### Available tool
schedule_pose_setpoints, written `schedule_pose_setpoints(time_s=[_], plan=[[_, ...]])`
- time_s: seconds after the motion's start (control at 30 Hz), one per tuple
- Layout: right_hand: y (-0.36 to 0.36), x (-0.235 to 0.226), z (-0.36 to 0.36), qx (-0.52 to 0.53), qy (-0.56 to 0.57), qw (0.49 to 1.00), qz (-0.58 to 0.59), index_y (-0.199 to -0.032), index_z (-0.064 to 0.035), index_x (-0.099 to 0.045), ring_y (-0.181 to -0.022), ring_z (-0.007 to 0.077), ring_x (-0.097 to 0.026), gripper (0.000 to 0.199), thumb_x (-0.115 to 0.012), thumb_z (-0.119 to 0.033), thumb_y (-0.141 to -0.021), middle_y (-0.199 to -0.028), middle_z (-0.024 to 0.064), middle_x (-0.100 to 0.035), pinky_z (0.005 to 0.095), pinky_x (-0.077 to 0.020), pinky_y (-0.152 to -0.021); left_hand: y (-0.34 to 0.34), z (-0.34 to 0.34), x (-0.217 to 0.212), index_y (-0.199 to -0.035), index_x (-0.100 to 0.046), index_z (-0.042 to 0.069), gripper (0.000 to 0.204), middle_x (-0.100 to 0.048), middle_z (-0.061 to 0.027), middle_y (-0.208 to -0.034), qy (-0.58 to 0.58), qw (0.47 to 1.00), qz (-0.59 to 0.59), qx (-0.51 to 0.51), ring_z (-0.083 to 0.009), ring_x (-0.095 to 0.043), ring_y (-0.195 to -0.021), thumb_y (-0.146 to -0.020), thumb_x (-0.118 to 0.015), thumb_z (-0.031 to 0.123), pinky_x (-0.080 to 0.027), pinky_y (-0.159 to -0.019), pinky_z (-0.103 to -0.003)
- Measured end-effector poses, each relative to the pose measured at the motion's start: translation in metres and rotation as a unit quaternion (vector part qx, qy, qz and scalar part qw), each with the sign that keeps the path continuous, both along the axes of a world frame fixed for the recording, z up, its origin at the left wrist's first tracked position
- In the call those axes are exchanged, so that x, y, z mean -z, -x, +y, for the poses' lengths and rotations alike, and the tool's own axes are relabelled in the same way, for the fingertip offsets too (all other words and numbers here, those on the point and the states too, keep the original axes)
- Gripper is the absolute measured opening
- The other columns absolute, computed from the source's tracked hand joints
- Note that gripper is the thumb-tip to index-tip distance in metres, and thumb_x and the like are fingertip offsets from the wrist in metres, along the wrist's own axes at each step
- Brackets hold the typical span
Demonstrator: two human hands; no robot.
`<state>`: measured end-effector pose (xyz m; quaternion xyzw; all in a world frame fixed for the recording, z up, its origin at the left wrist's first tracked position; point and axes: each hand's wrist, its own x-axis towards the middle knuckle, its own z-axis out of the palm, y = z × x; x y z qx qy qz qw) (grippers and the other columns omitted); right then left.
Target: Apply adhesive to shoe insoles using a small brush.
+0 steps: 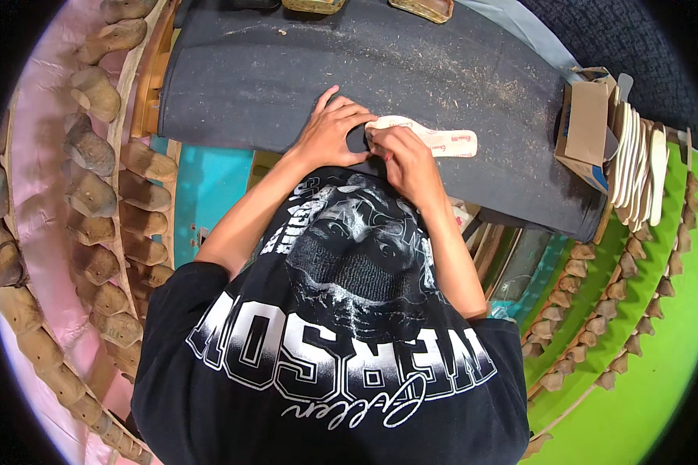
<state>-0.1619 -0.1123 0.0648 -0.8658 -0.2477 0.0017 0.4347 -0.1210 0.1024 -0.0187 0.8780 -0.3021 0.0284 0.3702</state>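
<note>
A pale shoe insole (450,142) with red print lies flat on the dark cloth-covered table, its narrower end pointing right. My left hand (332,130) is at the insole's left end, fingers spread and thumb apart, with a fingertip touching the edge. Over that same end my right hand (408,161) is closed, its fingers curled and pinched together. Whatever sits between those fingertips, if anything, is hidden by the hand. The front of my black shirt (341,310) fills the space below both hands.
Dust and shavings dot the dark table cloth (271,85). A cardboard box (585,124) stands at the right edge, beside a row of pale insoles (636,163). Wooden shoe lasts (93,194) line racks on the left, with more lasts (574,287) at right.
</note>
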Motion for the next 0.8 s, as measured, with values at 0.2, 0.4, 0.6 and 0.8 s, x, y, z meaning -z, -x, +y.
schedule_pose_setpoints(time_s=[0.2,0.4,0.6,0.8], plan=[[0.018,-0.008,-0.012,0.005,0.008,1.000,0.029,-0.106,-0.0033,-0.066,-0.096,0.0371,-0.068,0.022,-0.067,0.006,-0.086,-0.098,0.0131,-0.066,0.0458,-0.0553,-0.083,0.001,0.001,0.003,-0.126,-0.077,0.014,0.060,-0.075,-0.0037,-0.122,-0.003,1.000,-0.002,-0.004,-0.0261,-0.065,-0.123,-0.071,-0.088,0.035,-0.024,-0.131,-0.059],[0.013,0.009,-0.002,0.003,0.015,0.999,-0.048,-0.103,-0.0041,-0.065,-0.095,0.0362,-0.066,0.024,-0.068,0.007,-0.081,-0.099,0.0116,-0.065,0.0465,-0.0552,-0.082,-0.001,0.003,0.003,-0.127,-0.078,0.016,0.053,-0.075,-0.0045,-0.124,0.002,1.000,-0.002,0.013,-0.0267,-0.063,-0.123,-0.075,-0.087,0.026,-0.023,-0.131,-0.058],[0.031,-0.006,-0.009,0.052,-0.007,0.999,-0.004,-0.102,-0.0027,-0.065,-0.091,0.0369,-0.066,0.020,-0.072,0.006,-0.086,-0.096,0.0138,-0.065,0.0447,-0.0555,-0.079,0.000,0.004,0.006,-0.128,-0.078,0.017,0.049,-0.075,-0.0031,-0.124,-0.019,1.000,-0.003,0.015,-0.0258,-0.063,-0.125,-0.081,-0.085,0.029,-0.023,-0.131,-0.058],[0.030,0.018,0.004,0.187,-0.089,0.978,-0.018,-0.103,0.0007,-0.068,-0.083,0.0241,-0.079,0.016,-0.080,-0.003,-0.093,-0.094,0.0141,-0.075,0.0353,-0.0594,-0.070,-0.002,0.004,0.006,-0.127,-0.078,0.018,0.049,-0.075,-0.0024,-0.124,-0.013,1.000,0.001,0.020,-0.0255,-0.064,-0.124,-0.080,-0.087,0.029,-0.024,-0.131,-0.058]])
